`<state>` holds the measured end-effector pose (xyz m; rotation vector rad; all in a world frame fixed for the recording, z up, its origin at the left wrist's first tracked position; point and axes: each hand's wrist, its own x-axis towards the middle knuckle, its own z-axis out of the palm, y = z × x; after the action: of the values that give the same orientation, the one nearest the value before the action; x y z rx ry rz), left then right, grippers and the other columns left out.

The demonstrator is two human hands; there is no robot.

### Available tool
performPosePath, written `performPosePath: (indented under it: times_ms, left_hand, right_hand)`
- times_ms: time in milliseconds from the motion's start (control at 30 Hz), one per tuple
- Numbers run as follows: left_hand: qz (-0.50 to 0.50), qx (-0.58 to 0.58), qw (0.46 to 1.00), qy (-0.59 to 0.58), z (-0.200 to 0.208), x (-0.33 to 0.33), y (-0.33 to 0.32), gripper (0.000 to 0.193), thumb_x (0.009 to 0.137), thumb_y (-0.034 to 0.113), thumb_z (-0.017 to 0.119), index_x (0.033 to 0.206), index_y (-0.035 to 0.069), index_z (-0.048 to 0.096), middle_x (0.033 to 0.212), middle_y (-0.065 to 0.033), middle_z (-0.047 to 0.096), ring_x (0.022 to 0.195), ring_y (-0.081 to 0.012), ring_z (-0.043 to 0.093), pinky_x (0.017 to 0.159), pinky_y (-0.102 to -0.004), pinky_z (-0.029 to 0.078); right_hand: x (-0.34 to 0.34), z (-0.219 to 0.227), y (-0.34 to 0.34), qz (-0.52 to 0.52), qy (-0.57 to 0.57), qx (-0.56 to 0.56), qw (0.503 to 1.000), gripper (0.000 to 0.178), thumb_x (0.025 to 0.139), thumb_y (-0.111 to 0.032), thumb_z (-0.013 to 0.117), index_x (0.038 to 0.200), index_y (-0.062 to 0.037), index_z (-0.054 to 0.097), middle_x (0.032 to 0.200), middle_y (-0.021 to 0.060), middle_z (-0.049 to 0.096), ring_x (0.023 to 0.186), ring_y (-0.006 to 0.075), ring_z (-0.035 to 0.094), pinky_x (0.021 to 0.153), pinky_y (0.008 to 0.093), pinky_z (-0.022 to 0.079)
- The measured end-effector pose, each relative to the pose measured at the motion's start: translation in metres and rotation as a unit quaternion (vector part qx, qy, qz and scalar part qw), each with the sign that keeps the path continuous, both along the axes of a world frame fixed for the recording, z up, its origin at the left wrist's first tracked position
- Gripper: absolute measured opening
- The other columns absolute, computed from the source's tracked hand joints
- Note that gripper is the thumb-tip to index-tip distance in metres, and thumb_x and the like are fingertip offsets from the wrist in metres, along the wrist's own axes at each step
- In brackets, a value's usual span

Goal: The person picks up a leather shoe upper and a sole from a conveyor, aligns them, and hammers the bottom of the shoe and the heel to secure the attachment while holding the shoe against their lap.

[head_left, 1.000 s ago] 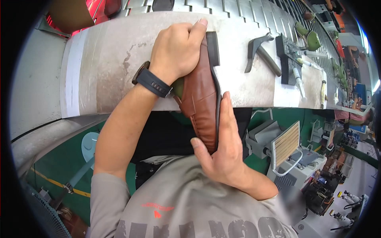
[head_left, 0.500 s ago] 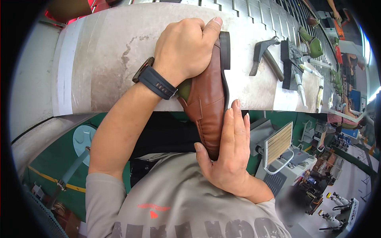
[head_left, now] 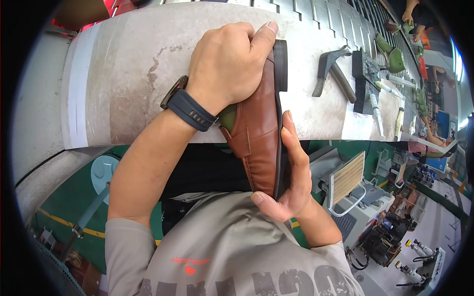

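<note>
A brown leather shoe [head_left: 261,123] lies on its side, its dark sole and heel facing right and its toe toward my body. Green material [head_left: 228,117] shows in its opening. My left hand [head_left: 228,59] is closed round the heel end, thumb up along the back; its fingertips are hidden from view. Below the table edge, my right hand [head_left: 292,172] cups the toe end, palm along the sole and thumb near the toe tip. Its fingers are stretched out along the sole edge.
On the pale worktable [head_left: 133,59] to the right lie a hammer [head_left: 332,74], a black block [head_left: 364,81] and several tube-like applicators [head_left: 377,116]. A slatted conveyor [head_left: 340,19] runs behind, carrying a green shoe part [head_left: 391,54]. Machines [head_left: 345,197] stand at the lower right.
My right hand has turned from lying over the toe's side to cupping the sole and toe. The shoe tilts slightly, showing more of its upper. My left hand keeps its grip.
</note>
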<state>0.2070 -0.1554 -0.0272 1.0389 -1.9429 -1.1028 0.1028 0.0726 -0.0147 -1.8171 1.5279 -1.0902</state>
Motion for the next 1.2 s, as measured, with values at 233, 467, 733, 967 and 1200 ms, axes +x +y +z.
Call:
performPosePath:
  times_ms: [233, 467, 733, 967, 1200]
  left_hand:
    - [0.009, 0.002, 1.000, 0.006, 0.004, -0.003, 0.002, 0.054, 0.109, 0.040, 0.055, 0.084, -0.004, 0.071, 0.069, -0.0181, 0.066, 0.063, -0.0298, 0.064, 0.063, -0.0397, 0.050]
    - [0.013, 0.007, 1.000, 0.005, 0.003, -0.002, 0.001, 0.053, 0.110, 0.039, 0.054, 0.083, -0.005, 0.068, 0.069, -0.0216, 0.063, 0.064, -0.0351, 0.061, 0.065, -0.0427, 0.049]
    - [0.002, 0.009, 0.999, 0.053, -0.002, -0.003, 0.002, 0.052, 0.108, 0.035, 0.050, 0.075, -0.001, 0.068, 0.075, -0.0275, 0.068, 0.074, -0.0493, 0.066, 0.069, -0.0550, 0.052]
    - [-0.004, -0.043, 0.995, 0.088, -0.001, 0.002, -0.007, 0.046, 0.108, 0.031, 0.048, 0.082, 0.001, 0.070, 0.076, -0.0248, 0.069, 0.074, -0.0466, 0.068, 0.067, -0.0542, 0.053]
    - [0.022, -0.341, 0.928, 0.150, 0.120, 0.019, -0.017, 0.034, 0.108, 0.029, 0.063, 0.102, -0.002, 0.073, 0.080, -0.0139, 0.069, 0.072, -0.0307, 0.068, 0.070, -0.0370, 0.054]
  right_hand:
    - [-0.003, 0.011, -0.014, -0.007, 0.064, -0.035, 0.997, 0.098, 0.076, -0.032, 0.081, 0.156, 0.0097, 0.040, 0.161, 0.0431, 0.036, 0.152, 0.0569, 0.037, 0.125, 0.0633, 0.024]
    - [-0.012, 0.056, -0.047, 0.038, 0.204, -0.008, 0.978, 0.077, 0.073, -0.027, 0.083, 0.137, 0.0084, 0.060, 0.151, 0.0355, 0.053, 0.138, 0.0494, 0.055, 0.116, 0.0556, 0.041]
    - [-0.049, 0.022, -0.162, -0.168, -0.261, 0.001, 0.951, 0.045, 0.109, -0.036, 0.056, 0.121, 0.0048, 0.071, 0.110, 0.0096, 0.074, 0.098, 0.0150, 0.064, 0.088, 0.0320, 0.051]
    - [-0.021, 0.028, -0.191, -0.110, -0.175, 0.067, 0.976, 0.049, 0.108, -0.041, 0.059, 0.097, 0.0054, 0.071, 0.077, 0.0043, 0.063, 0.073, 0.0110, 0.055, 0.063, 0.0296, 0.046]
    - [-0.011, 0.133, -0.197, -0.029, -0.328, -0.137, 0.934, 0.062, 0.107, -0.055, 0.051, 0.114, 0.0035, 0.070, 0.105, 0.0153, 0.072, 0.100, 0.0224, 0.066, 0.095, 0.0371, 0.049]
